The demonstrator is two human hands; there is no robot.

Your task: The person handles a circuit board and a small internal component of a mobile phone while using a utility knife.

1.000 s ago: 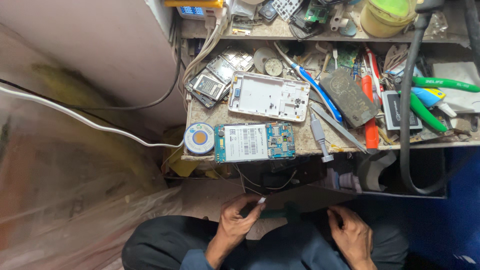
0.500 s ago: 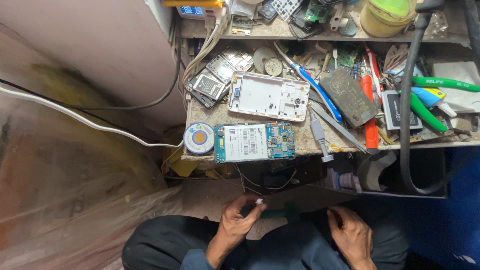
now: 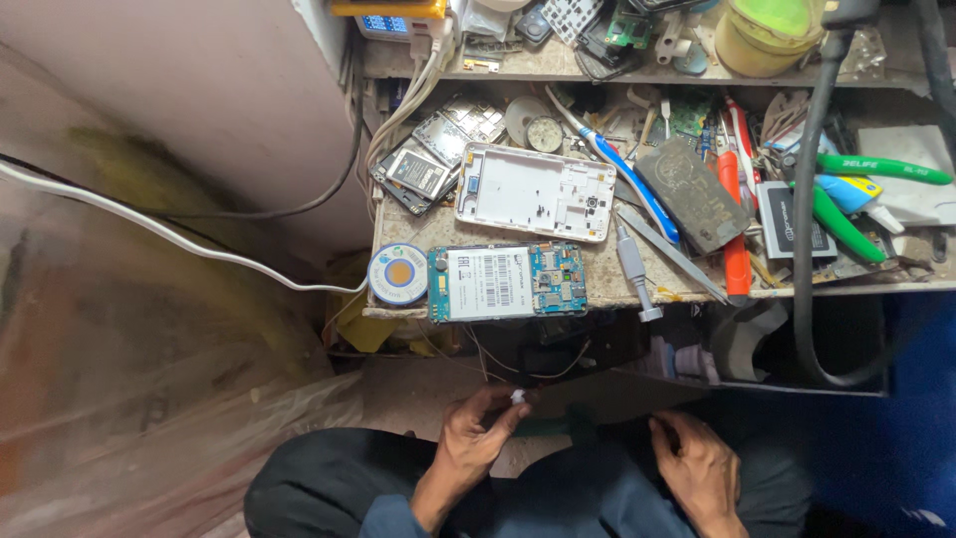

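My left hand (image 3: 476, 438) is over my lap, below the workbench edge, with its fingertips pinched on a small white piece (image 3: 518, 397). A dark green strip (image 3: 558, 426) runs from that hand towards my right hand (image 3: 697, 468), whose curled fingers close on its other end. Thin wires (image 3: 538, 371) hang from the bench just above the hands. On the bench front lies a blue phone circuit board with a white label (image 3: 506, 282). Behind it is a white phone frame (image 3: 535, 191).
A round solder reel (image 3: 397, 275) sits at the bench corner. Tweezers (image 3: 669, 249), a grey screwdriver (image 3: 633, 269), a blue tool, a red tool and green-handled pliers (image 3: 846, 224) crowd the right. A white cable (image 3: 169, 234) crosses the left, and a thick black hose (image 3: 803, 249) hangs at the right.
My left fingers have shifted slightly around the white piece. The right hand has stayed in place.
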